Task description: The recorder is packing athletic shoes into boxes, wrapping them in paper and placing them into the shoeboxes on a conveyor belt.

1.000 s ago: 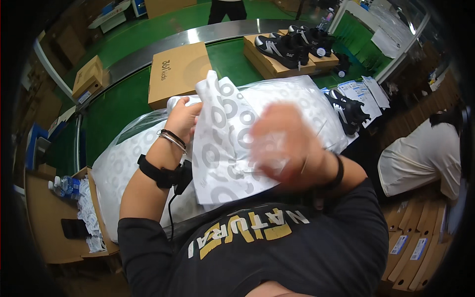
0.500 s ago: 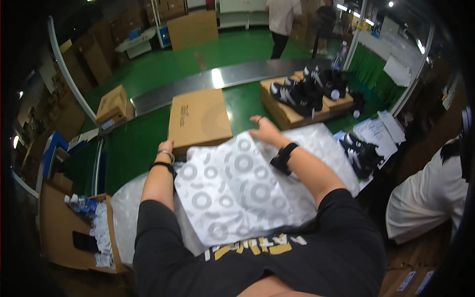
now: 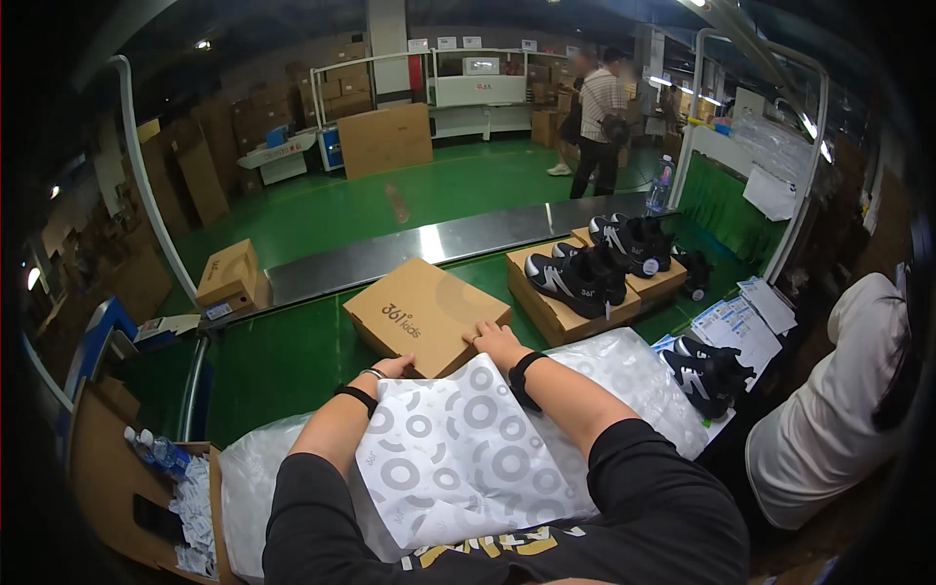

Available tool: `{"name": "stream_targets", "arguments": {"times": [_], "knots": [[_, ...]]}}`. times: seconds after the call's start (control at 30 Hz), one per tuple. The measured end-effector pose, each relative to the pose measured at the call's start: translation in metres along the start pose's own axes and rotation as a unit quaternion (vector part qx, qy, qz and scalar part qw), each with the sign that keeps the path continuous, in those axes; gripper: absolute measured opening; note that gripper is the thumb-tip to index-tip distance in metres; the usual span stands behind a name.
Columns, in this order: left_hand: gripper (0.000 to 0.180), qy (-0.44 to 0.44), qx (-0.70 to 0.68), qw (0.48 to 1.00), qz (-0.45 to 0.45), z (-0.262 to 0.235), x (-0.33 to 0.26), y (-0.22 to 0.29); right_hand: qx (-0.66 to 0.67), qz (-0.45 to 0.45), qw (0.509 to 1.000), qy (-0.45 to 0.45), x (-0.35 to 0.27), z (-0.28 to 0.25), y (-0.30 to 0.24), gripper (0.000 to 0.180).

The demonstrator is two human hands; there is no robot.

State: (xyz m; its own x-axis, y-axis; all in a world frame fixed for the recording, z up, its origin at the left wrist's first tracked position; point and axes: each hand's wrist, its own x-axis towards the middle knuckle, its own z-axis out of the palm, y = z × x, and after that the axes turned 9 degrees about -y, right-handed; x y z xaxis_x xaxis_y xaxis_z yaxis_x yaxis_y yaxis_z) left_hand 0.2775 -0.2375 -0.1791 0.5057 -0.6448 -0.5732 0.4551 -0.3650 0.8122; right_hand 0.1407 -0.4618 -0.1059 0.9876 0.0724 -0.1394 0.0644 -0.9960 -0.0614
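Observation:
A closed brown cardboard shoebox (image 3: pixel 421 310) lies turned at an angle on the green tabletop in front of me. At its near left side my left hand (image 3: pixel 394 367) grips the edge, with some fingers hidden. My right hand (image 3: pixel 493 342) holds the near right corner, fingers over the lid. Below the box, white wrapping paper with grey ring patterns (image 3: pixel 458 448) spreads under my forearms and against my body. It lies over clear plastic bags (image 3: pixel 624 375).
To the right, black and white sneakers (image 3: pixel 575 278) stand on brown boxes (image 3: pixel 546 310); another pair (image 3: pixel 707 375) rests beside printed sheets (image 3: pixel 746 317). A smaller box (image 3: pixel 229 276) sits far left. An open carton (image 3: pixel 219 507) holds small white packets. A person in a white sleeve (image 3: pixel 829 409) is close at right.
The shoebox has turned, its near right corner now closer to my right hand. My right hand has come down from the air onto it. The view has tilted up.

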Motion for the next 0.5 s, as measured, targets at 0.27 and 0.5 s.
{"name": "stream_targets", "arguments": {"times": [0.27, 0.5], "knots": [[0.04, -0.012, -0.119, 0.993, -0.01, -0.013, -0.01, -0.005, -0.151, -0.092, 0.983, -0.057, 0.042, -0.01, -0.011, 0.041], [0.055, -0.113, -0.283, 0.934, 0.185, 0.033, -0.054, 0.012, -0.051, -0.143, 0.986, 0.073, 0.038, -0.013, 0.007, 0.062]]}}
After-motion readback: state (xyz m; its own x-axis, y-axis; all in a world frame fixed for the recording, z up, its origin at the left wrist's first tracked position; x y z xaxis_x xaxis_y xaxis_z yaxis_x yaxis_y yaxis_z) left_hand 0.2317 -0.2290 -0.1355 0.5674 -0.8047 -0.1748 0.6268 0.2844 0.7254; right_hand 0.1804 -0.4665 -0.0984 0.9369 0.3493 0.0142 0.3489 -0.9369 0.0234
